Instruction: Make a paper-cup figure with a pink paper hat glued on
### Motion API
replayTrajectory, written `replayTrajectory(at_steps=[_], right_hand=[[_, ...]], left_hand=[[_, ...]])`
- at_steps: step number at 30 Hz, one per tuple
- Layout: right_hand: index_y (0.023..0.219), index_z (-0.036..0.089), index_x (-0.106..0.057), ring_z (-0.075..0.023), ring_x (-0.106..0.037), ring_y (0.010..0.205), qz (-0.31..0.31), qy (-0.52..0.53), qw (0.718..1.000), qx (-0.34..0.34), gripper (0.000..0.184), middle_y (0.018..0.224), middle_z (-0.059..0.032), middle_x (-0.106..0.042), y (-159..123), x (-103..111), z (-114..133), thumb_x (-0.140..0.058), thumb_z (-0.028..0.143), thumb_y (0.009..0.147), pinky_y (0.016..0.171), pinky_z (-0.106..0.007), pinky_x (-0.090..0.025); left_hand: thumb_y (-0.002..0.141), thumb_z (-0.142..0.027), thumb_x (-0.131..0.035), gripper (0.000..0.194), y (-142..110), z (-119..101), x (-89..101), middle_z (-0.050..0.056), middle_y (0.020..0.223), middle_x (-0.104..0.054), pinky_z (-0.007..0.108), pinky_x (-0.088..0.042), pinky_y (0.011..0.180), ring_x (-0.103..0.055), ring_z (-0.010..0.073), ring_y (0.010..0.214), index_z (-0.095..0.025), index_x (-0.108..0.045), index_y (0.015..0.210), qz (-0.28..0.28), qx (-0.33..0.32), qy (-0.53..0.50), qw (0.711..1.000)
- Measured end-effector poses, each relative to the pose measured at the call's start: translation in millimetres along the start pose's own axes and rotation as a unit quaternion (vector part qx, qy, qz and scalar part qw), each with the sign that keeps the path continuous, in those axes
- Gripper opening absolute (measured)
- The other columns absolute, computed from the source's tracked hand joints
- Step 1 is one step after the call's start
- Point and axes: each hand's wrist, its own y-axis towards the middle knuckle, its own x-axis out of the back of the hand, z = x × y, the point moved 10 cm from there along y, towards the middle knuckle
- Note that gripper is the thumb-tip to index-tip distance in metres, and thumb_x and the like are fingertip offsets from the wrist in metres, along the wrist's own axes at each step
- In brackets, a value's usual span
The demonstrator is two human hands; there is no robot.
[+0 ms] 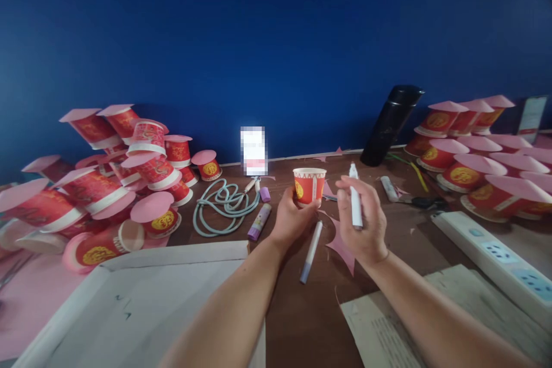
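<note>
My left hand point(291, 218) is closed around a small red paper cup point(309, 185) with a gold emblem. The cup stands upright in the grip, its pale rim facing up. In my right hand point(366, 215) is a white pen-shaped tube point(356, 207), held between thumb and fingers, its narrow tip upward. Cup and tube are apart. Below the hands, a white pen point(311, 253) with a grey-blue end lies on the brown table point(297, 322). Pink paper scraps point(342, 241) lie beside it, partly behind my right hand.
Red cups with pink paper discs point(153, 169) are piled at left; more capped cups point(468, 175) stand at right. A coiled cable point(224, 207), purple glue stick point(259, 221), lit phone point(253, 150), black bottle point(391, 125), power strip point(495, 253), white box point(172, 299) and printed papers point(383, 328) surround my hands.
</note>
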Motion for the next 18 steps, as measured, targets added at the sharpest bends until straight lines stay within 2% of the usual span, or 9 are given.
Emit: replayTrajectory(at_steps=[3, 7, 13, 16, 18], right_hand=[[0.120, 0.023, -0.055, -0.0217, -0.062, 0.103, -0.002, -0.009, 1.000, 0.009, 0.034, 0.112, -0.0079, -0.064, 5, 3, 0, -0.057, 0.017, 0.087, 0.093, -0.041, -0.049], [0.118, 0.023, -0.056, -0.0208, -0.061, 0.104, 0.043, 0.004, 0.999, -0.007, 0.031, 0.112, -0.0071, -0.065, 3, -7, -5, -0.058, 0.019, 0.087, 0.094, -0.038, -0.049], [0.113, 0.025, -0.057, -0.0203, -0.063, 0.097, 0.071, -0.004, 0.997, -0.034, 0.027, 0.107, -0.0053, -0.065, -2, -14, -14, -0.059, 0.023, 0.086, 0.088, -0.036, -0.050], [0.109, 0.025, -0.057, -0.0199, -0.062, 0.093, 0.068, 0.001, 0.996, -0.060, 0.021, 0.103, -0.0047, -0.065, -2, -14, -20, -0.056, 0.025, 0.088, 0.085, -0.037, -0.050], [0.105, 0.025, -0.058, -0.0192, -0.062, 0.090, 0.056, 0.008, 0.995, -0.087, 0.017, 0.100, -0.0043, -0.065, -2, -12, -27, -0.055, 0.026, 0.088, 0.082, -0.037, -0.050]], left_hand=[[0.072, -0.037, -0.072, 0.044, -1, -5, 0.5, 0.008, 0.101, -0.067, 0.032, -0.049, 0.077, -0.063, 0.0181, 0.084, -0.018, -0.058, 0.110, -0.011, -0.036, 0.061, 0.997], [0.070, -0.029, -0.072, 0.053, -3, -15, -1.0, 0.011, 0.113, -0.061, 0.038, -0.046, 0.091, -0.058, 0.0235, 0.103, -0.017, -0.054, 0.119, -0.013, -0.108, 0.136, 0.985], [0.072, -0.016, -0.066, 0.059, -10, -32, -5.4, 0.014, 0.118, -0.056, 0.046, -0.040, 0.101, -0.050, 0.0279, 0.113, -0.015, -0.047, 0.128, -0.034, -0.222, 0.263, 0.938], [0.072, -0.010, -0.062, 0.064, -17, -42, -7.6, 0.014, 0.124, -0.052, 0.050, -0.036, 0.105, -0.045, 0.0291, 0.118, -0.018, -0.042, 0.133, -0.037, -0.264, 0.285, 0.921], [0.072, -0.007, -0.059, 0.070, -22, -48, -5.9, 0.015, 0.131, -0.046, 0.052, -0.031, 0.109, -0.039, 0.0298, 0.126, -0.020, -0.037, 0.137, -0.047, -0.280, 0.276, 0.918]])
